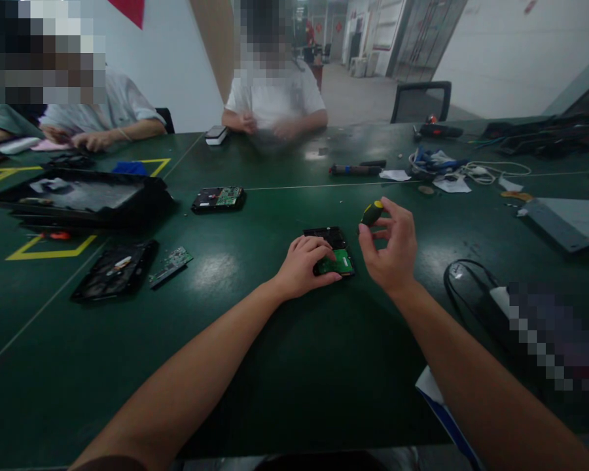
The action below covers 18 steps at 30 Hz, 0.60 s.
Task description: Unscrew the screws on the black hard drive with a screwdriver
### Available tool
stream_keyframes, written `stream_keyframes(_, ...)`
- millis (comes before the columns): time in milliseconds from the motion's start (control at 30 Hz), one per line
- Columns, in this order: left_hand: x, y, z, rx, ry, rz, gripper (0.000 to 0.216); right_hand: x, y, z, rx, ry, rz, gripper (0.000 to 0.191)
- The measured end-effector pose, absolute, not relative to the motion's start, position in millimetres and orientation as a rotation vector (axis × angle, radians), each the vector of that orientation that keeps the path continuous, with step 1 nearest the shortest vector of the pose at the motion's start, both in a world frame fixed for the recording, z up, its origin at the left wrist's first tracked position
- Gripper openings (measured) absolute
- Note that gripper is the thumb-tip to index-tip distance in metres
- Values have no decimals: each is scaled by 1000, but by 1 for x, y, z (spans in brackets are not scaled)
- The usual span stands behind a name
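Observation:
A hard drive lies on the green table with its green circuit board facing up. My left hand rests over its left side, fingers spread across the drive and thumb near its front edge. Just to the right, my right hand is raised above the table and pinches a screwdriver by its dark green and yellow handle. The handle tilts, its yellow end up and to the right. I cannot make out the screwdriver's shaft.
Another hard drive lies farther back on the left. Nearer are a black casing, a loose circuit board and a black tray. A grey metal box and a black cable lie right. Two people sit across the table.

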State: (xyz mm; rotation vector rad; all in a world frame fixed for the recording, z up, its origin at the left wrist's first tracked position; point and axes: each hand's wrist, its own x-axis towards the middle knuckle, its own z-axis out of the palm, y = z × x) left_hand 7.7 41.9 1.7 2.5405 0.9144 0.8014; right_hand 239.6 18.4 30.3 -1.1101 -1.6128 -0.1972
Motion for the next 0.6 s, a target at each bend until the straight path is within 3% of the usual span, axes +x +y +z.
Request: stream_keyframes(600, 7, 42, 2, 2533, 922, 773, 41, 239, 17, 33, -1126, -1620, -250, 65)
